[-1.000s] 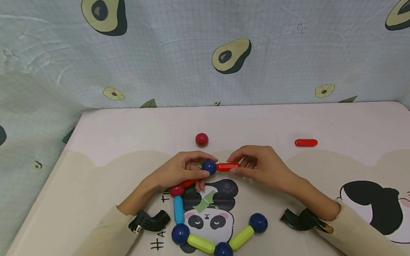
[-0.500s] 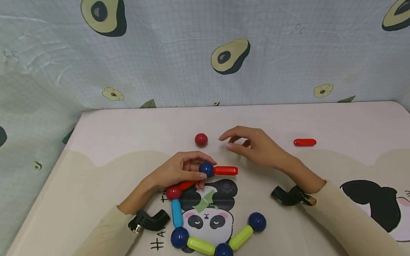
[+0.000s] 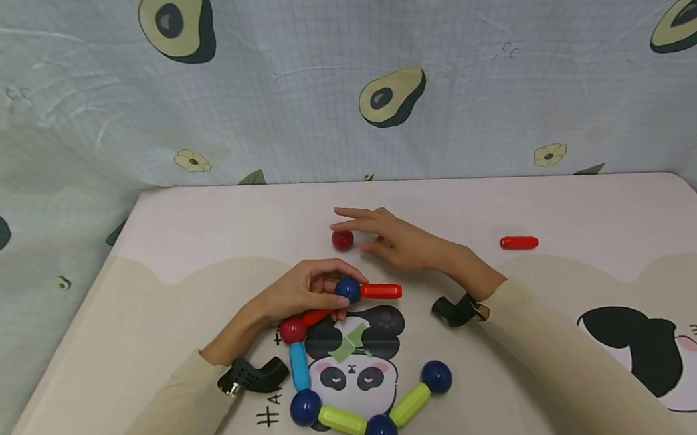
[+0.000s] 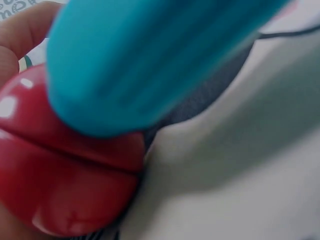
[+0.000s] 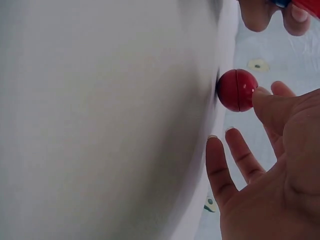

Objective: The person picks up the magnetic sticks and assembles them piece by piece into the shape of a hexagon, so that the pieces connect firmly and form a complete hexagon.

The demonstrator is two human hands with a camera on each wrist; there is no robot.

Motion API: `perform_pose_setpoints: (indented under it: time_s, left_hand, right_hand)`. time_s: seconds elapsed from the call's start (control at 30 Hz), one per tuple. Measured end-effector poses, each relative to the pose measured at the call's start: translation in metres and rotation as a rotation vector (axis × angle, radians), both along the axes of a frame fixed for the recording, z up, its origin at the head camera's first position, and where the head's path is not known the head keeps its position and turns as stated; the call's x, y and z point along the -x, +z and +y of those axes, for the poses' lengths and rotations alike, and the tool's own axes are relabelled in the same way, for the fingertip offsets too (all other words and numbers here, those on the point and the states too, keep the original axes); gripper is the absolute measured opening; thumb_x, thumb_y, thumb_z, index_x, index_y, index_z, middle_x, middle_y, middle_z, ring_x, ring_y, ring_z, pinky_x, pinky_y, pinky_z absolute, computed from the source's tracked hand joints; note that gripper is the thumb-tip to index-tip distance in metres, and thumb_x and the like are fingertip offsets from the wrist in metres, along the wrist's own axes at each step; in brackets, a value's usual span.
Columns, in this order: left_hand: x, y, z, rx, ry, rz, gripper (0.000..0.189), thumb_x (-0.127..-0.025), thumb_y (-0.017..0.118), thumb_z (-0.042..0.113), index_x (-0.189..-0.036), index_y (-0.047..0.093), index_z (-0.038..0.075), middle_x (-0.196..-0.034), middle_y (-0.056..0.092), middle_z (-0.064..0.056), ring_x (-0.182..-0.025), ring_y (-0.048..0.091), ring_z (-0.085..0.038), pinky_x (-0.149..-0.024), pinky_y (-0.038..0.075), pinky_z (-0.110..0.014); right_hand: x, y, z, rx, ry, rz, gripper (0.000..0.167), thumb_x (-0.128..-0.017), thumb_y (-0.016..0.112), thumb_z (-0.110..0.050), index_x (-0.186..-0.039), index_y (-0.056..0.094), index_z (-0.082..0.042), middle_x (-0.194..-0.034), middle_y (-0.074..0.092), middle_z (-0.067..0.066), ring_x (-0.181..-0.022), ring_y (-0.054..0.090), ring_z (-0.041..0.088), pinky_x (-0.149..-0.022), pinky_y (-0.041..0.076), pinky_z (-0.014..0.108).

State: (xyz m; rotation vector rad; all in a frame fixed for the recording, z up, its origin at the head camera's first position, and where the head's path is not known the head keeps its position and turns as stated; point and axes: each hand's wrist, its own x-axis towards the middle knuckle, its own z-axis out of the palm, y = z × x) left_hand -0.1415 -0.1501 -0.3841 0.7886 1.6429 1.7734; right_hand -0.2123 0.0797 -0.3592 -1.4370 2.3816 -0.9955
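My left hand (image 3: 306, 290) pinches a blue ball (image 3: 347, 289) of a toy ball-and-rod chain between thumb and fingers. A red rod (image 3: 381, 291) sticks out rightward from that ball; another red rod (image 3: 315, 316), partly hidden by the hand, leads to a red ball (image 3: 292, 330). From there a light blue rod (image 3: 299, 365) joins more blue balls and two lime rods (image 3: 342, 420). The left wrist view shows the light blue rod (image 4: 130, 55) against the red ball (image 4: 60, 175) up close. Fingers spread, my right hand (image 3: 406, 240) reaches over a loose red ball (image 3: 342, 240), thumb close beside it.
Off to the right lies a loose red rod (image 3: 519, 242). The tablecloth (image 3: 206, 233) carries printed pandas and lettering, and an avocado-print sheet (image 3: 291, 61) rises behind the table's back edge. A black strap-on device (image 3: 253, 375) sits at each wrist.
My right hand has let go of the red rod on the blue ball and moved up and left to the loose red ball. The held chain end has shifted slightly left and down.
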Motion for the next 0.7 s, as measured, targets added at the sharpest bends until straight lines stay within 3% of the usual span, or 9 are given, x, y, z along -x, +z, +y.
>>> perform_pose_setpoints:
  time_s: [0.23,0.47,0.7]
  left_hand:
    - [-0.001,0.0,-0.001,0.003,0.002,0.019,0.035,-0.091,0.06,0.001,-0.124,0.052,-0.008,-0.081,0.063,-0.021,-0.069,0.064,-0.025,-0.074,0.054,-0.032]
    - [0.0,-0.001,-0.001,-0.011,-0.005,0.047,0.033,-0.091,0.059,0.0,-0.123,0.052,-0.008,-0.08,0.06,-0.027,-0.068,0.064,-0.028,-0.073,0.054,-0.032]
    - [-0.002,0.002,0.001,0.026,0.038,0.056,0.034,-0.09,0.063,0.002,-0.121,0.053,-0.006,-0.09,0.06,-0.021,-0.066,0.064,-0.026,-0.072,0.055,-0.033]
  right_hand:
    - [0.001,-0.002,-0.003,-0.032,0.011,-0.064,0.046,-0.093,0.057,0.0,-0.136,0.054,-0.014,-0.143,0.043,0.005,-0.129,0.039,0.02,-0.105,0.035,0.038]
    - [-0.003,-0.004,-0.001,-0.087,-0.036,-0.079,0.037,-0.085,0.071,-0.005,-0.12,0.065,-0.015,-0.116,0.058,0.001,-0.104,0.053,0.015,-0.089,0.047,0.028]
    - [-0.02,0.002,0.022,-0.077,-0.156,-0.064,0.038,-0.081,0.077,-0.012,-0.117,0.066,-0.016,-0.109,0.062,-0.003,-0.09,0.053,0.014,-0.072,0.05,0.028]
